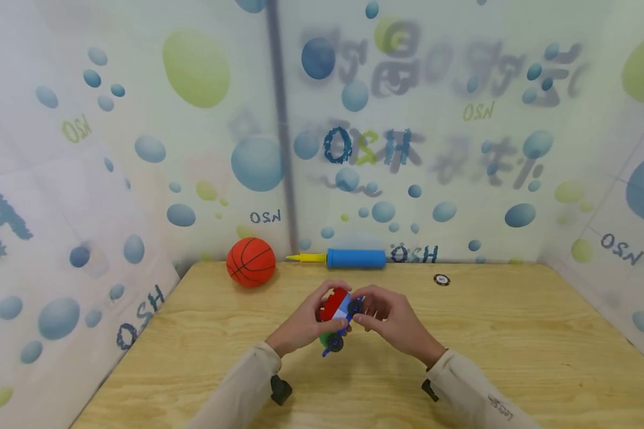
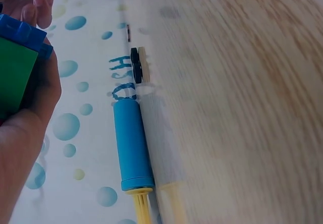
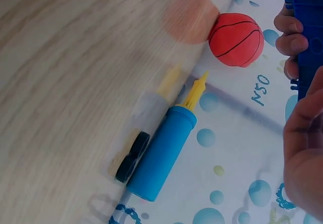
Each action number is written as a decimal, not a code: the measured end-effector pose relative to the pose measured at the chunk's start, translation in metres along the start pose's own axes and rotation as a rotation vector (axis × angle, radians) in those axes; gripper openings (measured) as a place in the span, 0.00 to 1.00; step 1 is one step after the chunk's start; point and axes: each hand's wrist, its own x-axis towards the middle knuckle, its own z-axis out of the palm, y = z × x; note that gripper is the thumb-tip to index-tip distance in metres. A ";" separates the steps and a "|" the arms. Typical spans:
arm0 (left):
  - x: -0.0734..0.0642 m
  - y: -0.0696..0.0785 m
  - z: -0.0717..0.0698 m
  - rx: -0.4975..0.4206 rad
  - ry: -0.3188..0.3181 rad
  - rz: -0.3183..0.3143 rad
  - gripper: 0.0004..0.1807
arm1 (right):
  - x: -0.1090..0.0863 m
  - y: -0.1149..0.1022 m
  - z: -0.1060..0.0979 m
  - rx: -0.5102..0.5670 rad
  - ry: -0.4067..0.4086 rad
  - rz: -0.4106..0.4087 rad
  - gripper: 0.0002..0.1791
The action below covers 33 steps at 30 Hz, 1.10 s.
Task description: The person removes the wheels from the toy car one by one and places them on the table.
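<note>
A building-block toy car (image 1: 335, 305) with red, white-blue and green blocks on a blue base is in my left hand (image 1: 308, 325), whose thumb and fingers grip its sides. My right hand (image 1: 399, 325) has thumb and index finger around a black wheel (image 1: 355, 307) at the car's upper end. Another wheel (image 1: 334, 342) sits at the lower end. In the right wrist view, short pegs stick out from one edge of the blue base (image 3: 312, 37). The left wrist view shows the green block (image 2: 15, 75) close up.
An orange basketball (image 1: 251, 262) and a blue hand pump (image 1: 356, 258) with a yellow nozzle lie along the table's back edge. A round chip (image 1: 442, 279) is to their right. Two black wheel-like pieces (image 3: 132, 156) rest on the wooden table (image 1: 515, 357), out of sight in the head view.
</note>
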 end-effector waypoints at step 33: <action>0.010 -0.015 0.019 0.247 0.130 0.056 0.25 | 0.014 0.021 0.003 0.045 -0.151 0.043 0.06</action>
